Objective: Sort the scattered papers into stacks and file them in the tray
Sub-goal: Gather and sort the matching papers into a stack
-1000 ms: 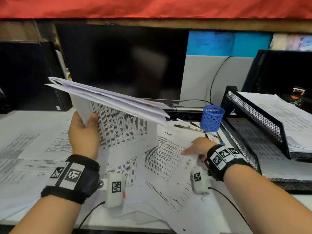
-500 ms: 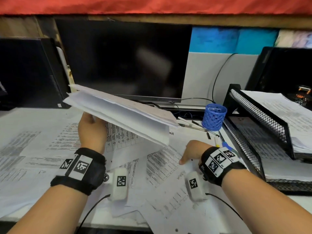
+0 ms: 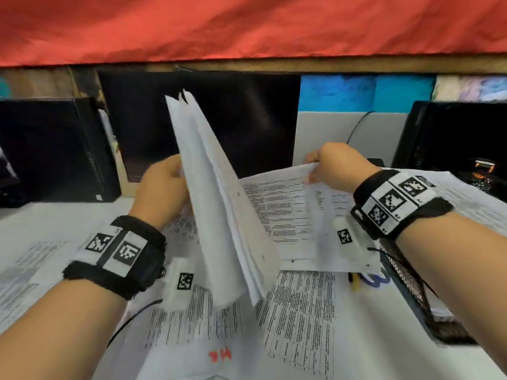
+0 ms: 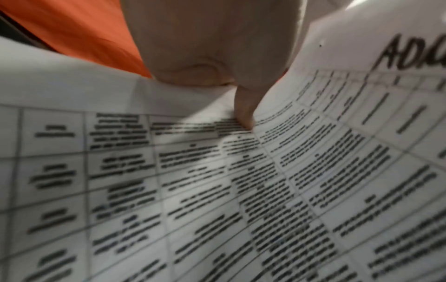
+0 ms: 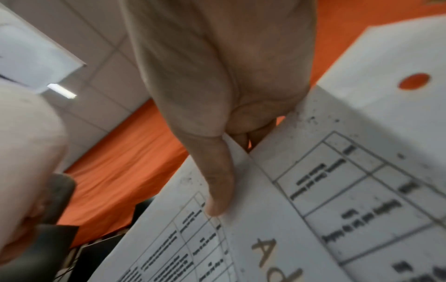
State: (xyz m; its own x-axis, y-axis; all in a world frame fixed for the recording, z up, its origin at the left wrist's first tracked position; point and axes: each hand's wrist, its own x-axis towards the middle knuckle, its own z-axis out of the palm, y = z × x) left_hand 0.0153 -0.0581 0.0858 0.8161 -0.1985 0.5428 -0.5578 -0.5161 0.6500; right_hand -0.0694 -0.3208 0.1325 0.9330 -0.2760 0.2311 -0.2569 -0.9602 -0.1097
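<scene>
My left hand [image 3: 162, 187] grips a thick stack of papers [image 3: 219, 204], held nearly on edge above the desk. The left wrist view shows my thumb [image 4: 243, 110] pressed on a printed table sheet [image 4: 217, 190] of that stack. My right hand [image 3: 332, 165] pinches the far edge of printed sheets [image 3: 285, 212] lifted off the desk, just right of the stack. In the right wrist view the thumb [image 5: 217, 181] lies on top of these sheets [image 5: 313, 209] and fingers curl beneath. More printed papers [image 3: 299, 319] lie scattered on the desk. The black mesh tray [image 3: 411, 286] shows at the right, partly hidden by my right arm.
A dark monitor [image 3: 247, 119] stands behind the papers, a black computer case [image 3: 55, 149] at the left and another dark screen [image 3: 461, 133] at the right. Red cloth [image 3: 247, 26] hangs overhead. A yellow pen [image 3: 355, 281] lies by the tray.
My left hand has tilted the stack from nearly flat to almost upright and raised it. My right hand has taken hold of sheets from the desk and lifted them.
</scene>
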